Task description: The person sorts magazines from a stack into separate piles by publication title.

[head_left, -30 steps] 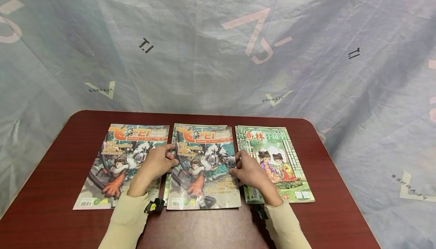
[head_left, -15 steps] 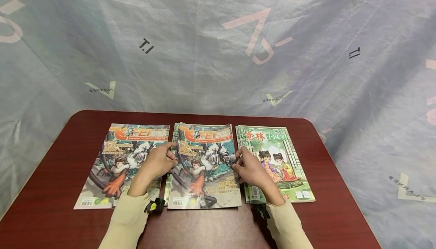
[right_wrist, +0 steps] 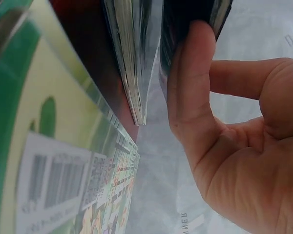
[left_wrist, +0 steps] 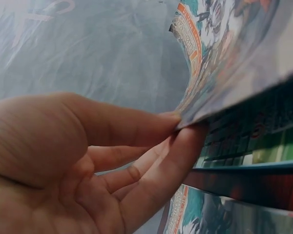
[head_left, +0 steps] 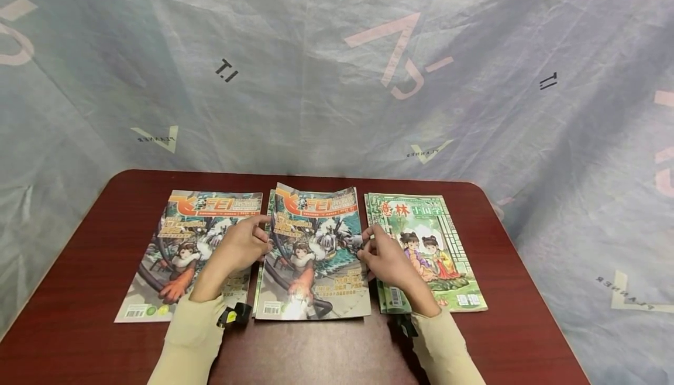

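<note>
Magazine (head_left: 316,256), glossy, orange-titled, sags between left fingers (left_wrist: 161,180) and right fingers (right_wrist: 193,83) pinching its edges.

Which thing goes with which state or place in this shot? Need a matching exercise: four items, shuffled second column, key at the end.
Column 1
1. left hand
2. middle magazine
3. table
4. right hand

Column 2
A. dark red
B. holds the right edge of the middle magazine
C. between the two hands, upper edge bowed
D. pinches the left edge of the middle magazine

Pairs: 1-D, 2-C, 3-A, 4-B
</note>
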`<state>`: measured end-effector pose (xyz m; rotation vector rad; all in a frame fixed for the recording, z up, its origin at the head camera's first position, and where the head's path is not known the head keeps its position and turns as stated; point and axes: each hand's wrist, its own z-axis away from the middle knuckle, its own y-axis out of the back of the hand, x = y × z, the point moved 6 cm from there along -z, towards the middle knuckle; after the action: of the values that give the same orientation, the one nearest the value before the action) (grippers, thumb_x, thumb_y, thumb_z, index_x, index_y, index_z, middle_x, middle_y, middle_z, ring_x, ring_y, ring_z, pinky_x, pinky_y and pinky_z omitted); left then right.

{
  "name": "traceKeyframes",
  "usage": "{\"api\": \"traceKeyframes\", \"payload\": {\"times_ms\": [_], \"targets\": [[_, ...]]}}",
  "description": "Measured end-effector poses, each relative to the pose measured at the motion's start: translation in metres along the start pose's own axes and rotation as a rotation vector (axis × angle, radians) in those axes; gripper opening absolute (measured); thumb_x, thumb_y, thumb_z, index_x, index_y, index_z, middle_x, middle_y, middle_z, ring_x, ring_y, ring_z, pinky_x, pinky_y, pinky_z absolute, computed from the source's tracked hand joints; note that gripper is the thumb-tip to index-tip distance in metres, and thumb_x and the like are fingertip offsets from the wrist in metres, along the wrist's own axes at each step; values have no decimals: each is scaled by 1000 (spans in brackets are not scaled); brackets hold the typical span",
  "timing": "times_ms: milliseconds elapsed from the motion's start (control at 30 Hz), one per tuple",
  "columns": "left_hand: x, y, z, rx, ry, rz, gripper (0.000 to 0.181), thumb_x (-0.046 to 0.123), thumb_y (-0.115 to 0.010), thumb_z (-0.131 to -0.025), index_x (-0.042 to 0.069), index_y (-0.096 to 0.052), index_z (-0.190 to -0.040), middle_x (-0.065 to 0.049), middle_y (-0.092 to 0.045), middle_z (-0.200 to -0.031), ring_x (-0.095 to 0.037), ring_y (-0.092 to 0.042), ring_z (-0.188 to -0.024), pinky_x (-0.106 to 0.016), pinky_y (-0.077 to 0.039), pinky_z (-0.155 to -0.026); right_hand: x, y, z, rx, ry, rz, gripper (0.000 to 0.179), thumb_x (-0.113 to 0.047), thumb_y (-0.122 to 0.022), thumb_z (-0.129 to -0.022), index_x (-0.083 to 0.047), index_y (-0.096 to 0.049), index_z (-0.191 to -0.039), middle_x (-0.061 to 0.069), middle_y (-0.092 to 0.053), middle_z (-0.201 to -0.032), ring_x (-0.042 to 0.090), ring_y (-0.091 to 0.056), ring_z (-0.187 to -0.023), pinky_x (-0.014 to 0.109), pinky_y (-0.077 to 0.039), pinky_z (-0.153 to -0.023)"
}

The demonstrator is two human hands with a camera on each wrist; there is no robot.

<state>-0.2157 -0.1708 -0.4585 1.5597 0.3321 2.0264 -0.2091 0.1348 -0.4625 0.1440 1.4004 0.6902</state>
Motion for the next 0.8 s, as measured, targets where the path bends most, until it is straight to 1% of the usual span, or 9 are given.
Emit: {"api": "traceKeyframes", "payload": {"times_ms": [167,333,467,633,800], "targets": [[4,3,2,11,-48,19,69,-10,-72,-97,-8,-47,-162,-17,-68,-107,-20,-71,-80,-41,-66,-75,-2,4,0,17,26,-23,23,4,-64,-109,1,-52,-128,10,-62,-84,21,-66,-61,42,-66,-60],[6,6,5,23,-74,58,69,-10,-71,-98,-9,-46,-162,-20,-69,-111,-22,-73,-86,-42,-67,-77,-4,9,1,25,43,-74,25,5,-64,-109,2,-53,-131,11,-63,-85,23,-66,-64,45,-66,-60],[8,8,7,26,-96,59,67,-7,-71,-99,-9,-47,-162,-22,-69,-114,-24,-74,-89,-43,-67,-77,-5,10,1,30,39,-87,26,4,-65,-109,2,-53,-132,11,-63,-85,23,-65,-64,47,-66,-61],[8,12,8,41,-102,17,67,-5,-71,-100,-8,-47,-162,-20,-71,-112,-24,-75,-88,-43,-65,-75,-7,6,-1,25,63,-91,26,5,-64,-109,2,-52,-132,9,-60,-84,22,-64,-66,47,-66,-61],[6,14,7,72,-95,-53,65,-4,-71,-100,-6,-49,-162,-14,-72,-108,-21,-75,-87,-38,-59,-73,-11,0,-1,52,93,-48,26,5,-66,-108,1,-53,-131,8,-60,-82,23,-64,-64,46,-65,-60]]}}
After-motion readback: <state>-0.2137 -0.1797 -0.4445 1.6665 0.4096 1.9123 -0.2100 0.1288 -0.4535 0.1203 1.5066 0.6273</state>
